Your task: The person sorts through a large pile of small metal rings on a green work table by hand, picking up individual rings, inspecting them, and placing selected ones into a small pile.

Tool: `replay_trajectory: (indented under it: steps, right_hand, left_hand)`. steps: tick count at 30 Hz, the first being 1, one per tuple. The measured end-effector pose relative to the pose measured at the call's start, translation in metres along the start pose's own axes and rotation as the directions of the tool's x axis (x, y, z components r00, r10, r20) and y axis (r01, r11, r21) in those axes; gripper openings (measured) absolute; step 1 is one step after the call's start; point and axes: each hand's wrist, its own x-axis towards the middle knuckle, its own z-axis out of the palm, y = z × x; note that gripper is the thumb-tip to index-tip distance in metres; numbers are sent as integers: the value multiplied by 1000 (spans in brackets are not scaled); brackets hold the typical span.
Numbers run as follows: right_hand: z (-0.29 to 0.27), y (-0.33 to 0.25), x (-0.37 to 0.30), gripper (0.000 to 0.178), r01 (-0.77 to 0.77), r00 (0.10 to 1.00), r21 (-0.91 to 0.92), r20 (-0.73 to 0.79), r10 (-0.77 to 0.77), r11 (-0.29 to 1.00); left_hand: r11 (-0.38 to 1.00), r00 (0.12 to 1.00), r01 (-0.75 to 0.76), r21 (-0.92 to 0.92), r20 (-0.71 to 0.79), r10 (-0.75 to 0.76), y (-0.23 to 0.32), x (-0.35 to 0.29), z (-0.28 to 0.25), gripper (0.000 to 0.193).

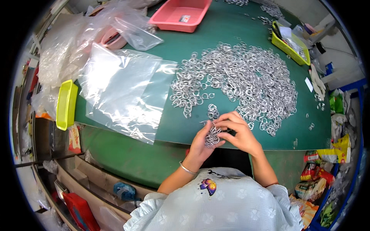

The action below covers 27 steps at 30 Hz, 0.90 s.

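Close to the table's front edge, my left hand (pixel 200 145) cups a cluster of small silver metal rings (pixel 212 137), its thumb up along their side. My right hand (pixel 241 135) reaches over from the right, fingers bent and tips at the same rings. Which single ring it pinches is too small to tell. A few more rings (pixel 212 111) lie in a small heap just beyond my hands. Behind them spreads a large pile of rings (pixel 250 73) on the green tabletop (pixel 173 125).
Clear plastic bags (pixel 123 88) lie flat left of the pile. A pink basin (pixel 181 15) stands at the back. Yellow-green baskets sit at the left edge (pixel 66 104) and back right (pixel 291 46). A cardboard box (pixel 92 175) is below left; packets (pixel 314 175) fill a rack at right.
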Motion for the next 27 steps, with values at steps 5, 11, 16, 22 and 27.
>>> replay_trajectory:
  steps: [5,11,16,22,27]
  right_hand:
    - [8,17,18,14,-142,967,47,-206,149,989]
    - [50,8,77,29,13,993,-45,117,-8,999]
    - [104,-5,54,37,-247,969,623,158,189,742]
    - [127,-19,39,33,-57,966,697,-143,216,715]
    - [112,-19,44,27,-132,908,988,87,409,84]
  left_hand:
    - [991,995,-85,108,-47,91,5,-15,6,38]
    - [978,978,-207,-41,6,207,16,-51,-24,46]
    - [756,692,-636,154,-321,647,22,-64,-4,46]
    - [483,508,-754,445,-70,858,17,-36,27,44]
    - [202,327,-865,459,211,921,15,-29,42,58]
